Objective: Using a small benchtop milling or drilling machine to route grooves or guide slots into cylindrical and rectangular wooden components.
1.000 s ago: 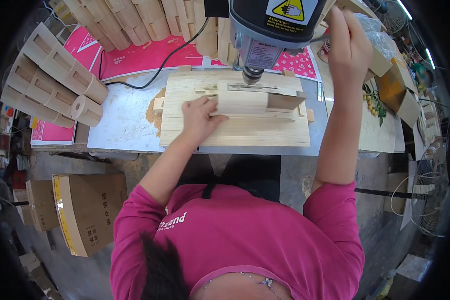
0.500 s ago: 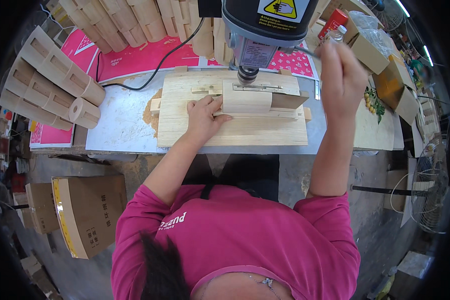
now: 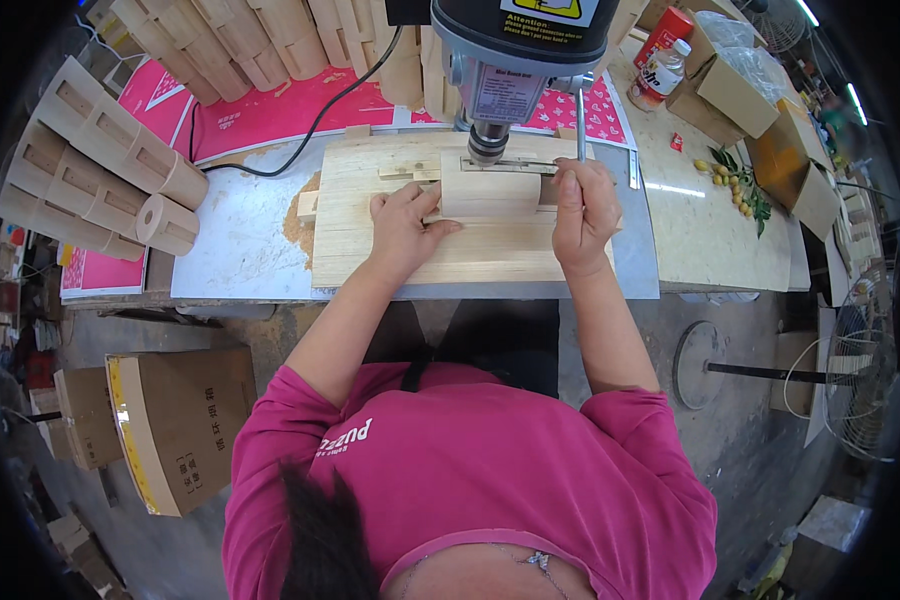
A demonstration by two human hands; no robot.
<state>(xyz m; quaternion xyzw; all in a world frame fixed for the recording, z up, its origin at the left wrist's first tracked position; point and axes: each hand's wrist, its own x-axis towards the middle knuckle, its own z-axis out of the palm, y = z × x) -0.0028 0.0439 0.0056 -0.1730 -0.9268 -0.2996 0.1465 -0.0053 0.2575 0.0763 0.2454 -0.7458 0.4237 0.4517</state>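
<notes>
A pale wooden cylinder point(image 3: 490, 193) lies sideways on a flat wooden board point(image 3: 420, 262), with a long slotted strip along its far side. My left hand point(image 3: 403, 232) grips the cylinder's left end, thumb on the near side and fingers on the far side. Above stands a bench drill point(image 3: 515, 50), its chuck point(image 3: 488, 143) right over the cylinder; the tip is hidden behind the work. My right hand point(image 3: 586, 212) is closed around the lower end of the drill's metal lever point(image 3: 581, 125), which points down toward me. That hand covers the cylinder's right end.
Stacked wooden cylinders point(image 3: 100, 165) stand at the left, and more point(image 3: 260, 45) line the back. A black cable point(image 3: 335, 108) crosses the table to the drill. Sawdust point(image 3: 298, 235) lies beside the board. At right are a bottle point(image 3: 660, 75), yellow fruit point(image 3: 738, 190) and open cartons point(image 3: 735, 95).
My right hand has swung the lever down and toward me, from high at the right to beside the board. The chuck looks slightly lower. My left hand has stayed on the cylinder.
</notes>
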